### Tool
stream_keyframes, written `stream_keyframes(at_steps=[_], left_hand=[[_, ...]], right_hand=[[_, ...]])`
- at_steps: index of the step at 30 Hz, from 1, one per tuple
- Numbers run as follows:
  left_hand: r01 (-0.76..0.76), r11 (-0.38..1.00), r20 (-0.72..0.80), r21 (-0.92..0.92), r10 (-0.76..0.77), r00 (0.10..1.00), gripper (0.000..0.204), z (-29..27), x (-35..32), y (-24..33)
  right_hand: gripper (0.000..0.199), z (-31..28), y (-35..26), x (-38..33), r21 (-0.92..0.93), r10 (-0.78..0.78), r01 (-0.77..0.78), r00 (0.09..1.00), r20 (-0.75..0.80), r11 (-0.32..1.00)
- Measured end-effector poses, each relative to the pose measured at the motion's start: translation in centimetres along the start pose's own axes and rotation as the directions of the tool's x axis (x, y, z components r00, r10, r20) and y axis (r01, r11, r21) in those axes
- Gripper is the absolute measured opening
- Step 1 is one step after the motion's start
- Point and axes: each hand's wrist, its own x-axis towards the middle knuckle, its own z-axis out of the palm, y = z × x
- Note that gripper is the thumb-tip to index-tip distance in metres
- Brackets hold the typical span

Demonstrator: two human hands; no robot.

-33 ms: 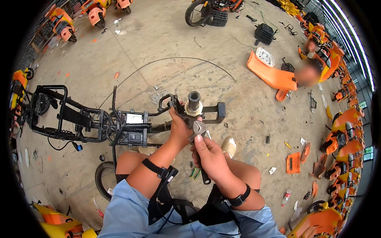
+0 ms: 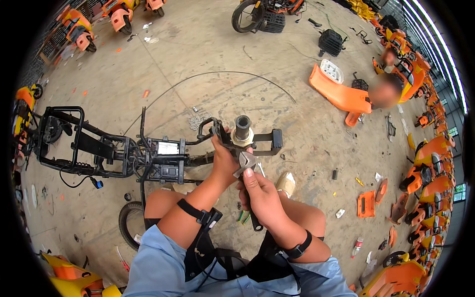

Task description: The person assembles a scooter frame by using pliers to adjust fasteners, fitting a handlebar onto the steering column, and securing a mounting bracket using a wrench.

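Observation:
A stripped black scooter frame lies on the concrete floor in front of me. Its grey steering tube stands upright at the frame's right end, with a pale collar around its base. My left hand grips the black bracket just left of the tube. My right hand holds a pair of pliers, whose metal jaws are at the base of the tube. The pliers' dark handles stick out below my fingers. Both wrists wear black straps.
A loose wheel lies by my left knee and a chain behind the frame. An orange body panel and a seated person are at the right. Orange scooter parts line the right edge, and a thin cable arcs across the floor.

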Motion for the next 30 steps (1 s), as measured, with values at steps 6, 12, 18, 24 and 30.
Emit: stream_keyframes(at_steps=[6,12,18,24,30], left_hand=[[-0.077,0.997,-0.021,0.026,0.078,0.997,0.082,0.2,-0.1,-0.8],[0.115,0.992,0.108,0.048,-0.120,0.987,0.079,-1.1,0.2,0.6],[-0.009,0.987,0.046,0.161,0.001,0.999,0.077,-0.6,0.1,-0.6],[0.328,0.922,0.123,-0.205,-0.308,0.943,0.087,-0.6,-0.3,-4.4],[0.205,0.977,0.064,-0.061,-0.201,0.977,0.083,-0.9,-0.8,-5.8]], right_hand=[[0.044,0.3,1.2,0.7,0.019,-0.053,0.053,0.998,0.026,0.998],[0.041,-1.2,0.9,1.0,-0.089,-0.017,0.025,0.996,0.089,0.996],[0.039,-2.5,1.6,1.6,-0.074,-0.123,0.132,0.986,0.112,0.988],[0.035,-3.2,0.0,2.0,-0.008,-0.129,0.130,0.987,0.098,0.991],[0.033,-3.3,-0.6,1.7,-0.096,-0.131,0.139,0.988,0.080,0.986]])
